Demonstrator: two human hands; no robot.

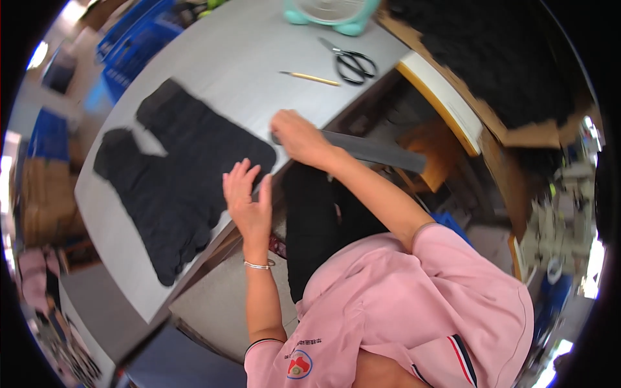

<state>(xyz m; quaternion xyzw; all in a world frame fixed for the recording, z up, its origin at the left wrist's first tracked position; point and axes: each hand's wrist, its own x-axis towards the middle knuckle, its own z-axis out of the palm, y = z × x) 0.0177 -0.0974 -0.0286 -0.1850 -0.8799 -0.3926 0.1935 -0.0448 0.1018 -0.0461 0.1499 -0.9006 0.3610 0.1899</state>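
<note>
A black cloth garment (187, 152), shaped like a pair of shorts, lies flat on the grey table (226, 45). My left hand (249, 204) is open at the garment's near right edge, with its fingers spread. I cannot tell whether its fingertips press on the cloth. To the right, at the table's edge, my right hand (301, 137) is closed around one end of a long dark grey strip (372, 150). The strip runs out to the right, past the table edge, under my wrist. Its kind and material are unclear.
Black-handled scissors (352, 66) and a thin yellow stick with a dark tip (310, 78) lie farther back. A turquoise-based round object (333, 14) stands at the far edge. Black cloth fills a cardboard box (530, 134) at right; blue crates (132, 52) stand behind at left.
</note>
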